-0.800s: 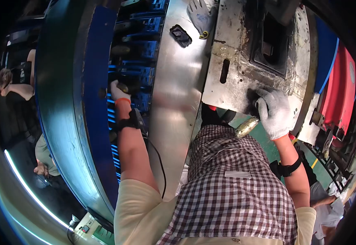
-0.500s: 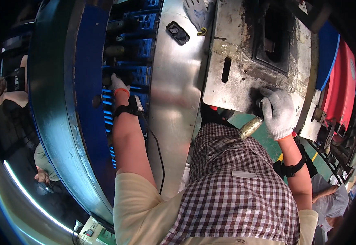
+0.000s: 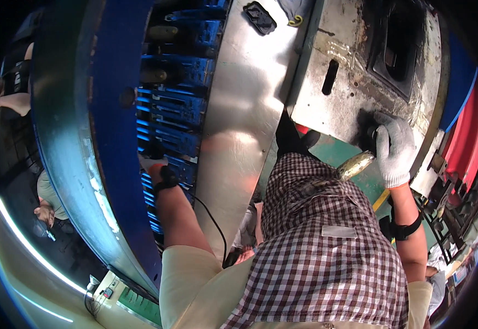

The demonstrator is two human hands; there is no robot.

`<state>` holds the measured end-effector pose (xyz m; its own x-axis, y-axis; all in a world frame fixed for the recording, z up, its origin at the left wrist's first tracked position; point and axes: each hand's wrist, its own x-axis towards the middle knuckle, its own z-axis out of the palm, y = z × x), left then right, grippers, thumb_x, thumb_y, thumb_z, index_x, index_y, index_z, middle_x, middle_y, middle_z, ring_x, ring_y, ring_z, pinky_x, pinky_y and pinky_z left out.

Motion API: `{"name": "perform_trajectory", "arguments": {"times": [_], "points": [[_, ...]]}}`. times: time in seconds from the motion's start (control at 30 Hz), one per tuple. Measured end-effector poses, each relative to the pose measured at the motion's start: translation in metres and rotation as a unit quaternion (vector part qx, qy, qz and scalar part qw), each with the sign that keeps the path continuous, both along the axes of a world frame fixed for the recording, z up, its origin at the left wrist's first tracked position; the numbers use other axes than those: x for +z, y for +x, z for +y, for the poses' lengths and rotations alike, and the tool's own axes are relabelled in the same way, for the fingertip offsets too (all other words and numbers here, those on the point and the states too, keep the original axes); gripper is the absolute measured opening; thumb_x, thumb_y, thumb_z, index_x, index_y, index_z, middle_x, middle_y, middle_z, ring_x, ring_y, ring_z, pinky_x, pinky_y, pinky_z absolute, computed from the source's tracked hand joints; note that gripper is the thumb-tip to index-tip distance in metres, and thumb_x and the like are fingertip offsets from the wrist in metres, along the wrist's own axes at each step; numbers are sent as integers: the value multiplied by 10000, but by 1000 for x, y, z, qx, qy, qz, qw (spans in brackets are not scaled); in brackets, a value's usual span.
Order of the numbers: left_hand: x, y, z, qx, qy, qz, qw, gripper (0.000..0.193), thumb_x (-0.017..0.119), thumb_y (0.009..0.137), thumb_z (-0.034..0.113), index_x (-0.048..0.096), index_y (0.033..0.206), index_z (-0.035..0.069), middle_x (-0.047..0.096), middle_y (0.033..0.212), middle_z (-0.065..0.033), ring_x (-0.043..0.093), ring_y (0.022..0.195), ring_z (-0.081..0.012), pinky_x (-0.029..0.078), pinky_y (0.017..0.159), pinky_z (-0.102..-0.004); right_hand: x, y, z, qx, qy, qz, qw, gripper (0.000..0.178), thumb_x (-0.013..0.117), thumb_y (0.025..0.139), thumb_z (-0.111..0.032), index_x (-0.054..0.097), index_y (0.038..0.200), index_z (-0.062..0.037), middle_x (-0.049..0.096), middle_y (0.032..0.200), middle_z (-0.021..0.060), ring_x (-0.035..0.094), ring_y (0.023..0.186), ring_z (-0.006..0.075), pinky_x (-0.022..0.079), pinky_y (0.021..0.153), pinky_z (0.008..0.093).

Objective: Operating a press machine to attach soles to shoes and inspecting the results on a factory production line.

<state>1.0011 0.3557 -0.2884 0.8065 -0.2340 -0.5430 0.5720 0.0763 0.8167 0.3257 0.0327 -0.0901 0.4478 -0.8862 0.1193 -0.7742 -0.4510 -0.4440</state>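
Two hands well apart: left hand (image 3: 152,164) deep among ridged blue slats (image 3: 176,123), right hand (image 3: 395,149) over a scuffed metal plate (image 3: 327,109).
Left, light-gloved beside a blurred dark shape (image 3: 154,147), grip impossible to tell; right, white-knitted, fingers curled, pinch hidden. Near right, a rounded, crinkled, brassy bar (image 3: 355,166); between, smooth steel worktop (image 3: 238,104) with black moulded tray (image 3: 260,18).

I see room over steel ledge (image 3: 238,118) between left hand (image 3: 152,164) and right hand (image 3: 396,147). In way: blue panel (image 3: 115,148) left of left hand, black cable (image 3: 225,244) behind it.
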Motion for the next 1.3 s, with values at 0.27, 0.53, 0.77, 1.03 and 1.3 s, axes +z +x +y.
{"name": "perform_trajectory", "arguments": {"times": [0.27,0.53,0.77,1.03,1.3], "points": [[-7,14,25,16,122,76,989,318,628,901,425,725,1063,168,738,1123,-30,688,1049,-268,532,934,-503,-3,-5,3,-3,0,26,1000,165,660,901,-90,737,1042,-54,680,926,144,640,881,358,501,798,448],[40,-169,-20,121,-226,119,959,518,659,860,220,596,1313,-23,624,1358,-199,586,1283,-379,490,1112,-562,7,-3,6,-15,-2,27,1000,170,645,899,-145,737,1023,-73,699,953,120,644,873,324,511,792,433],[96,-300,-108,-172,-242,181,937,914,701,721,226,389,1554,19,494,1526,-172,463,1417,-377,357,1214,-528,16,-1,2,26,21,-129,991,221,640,931,-155,723,1120,-77,718,1062,113,669,996,327,525,914,431],[173,-443,-261,-555,-234,180,778,973,760,786,351,329,1586,5,450,1563,-155,460,1433,-309,342,1223,-440,20,36,15,22,288,-407,866,954,711,919,-252,143,1655,-37,369,1606,261,387,1484,311,303,1225,395],[288,-464,-344,-484,-200,-441,729,715,658,947,78,333,1575,-25,495,1523,-251,481,1433,-352,371,1203,-448,-10,-24,-118,-253,75,-341,902,793,711,857,-361,451,1565,-118,398,1586,259,527,1365,357,441,1130,407]]}}
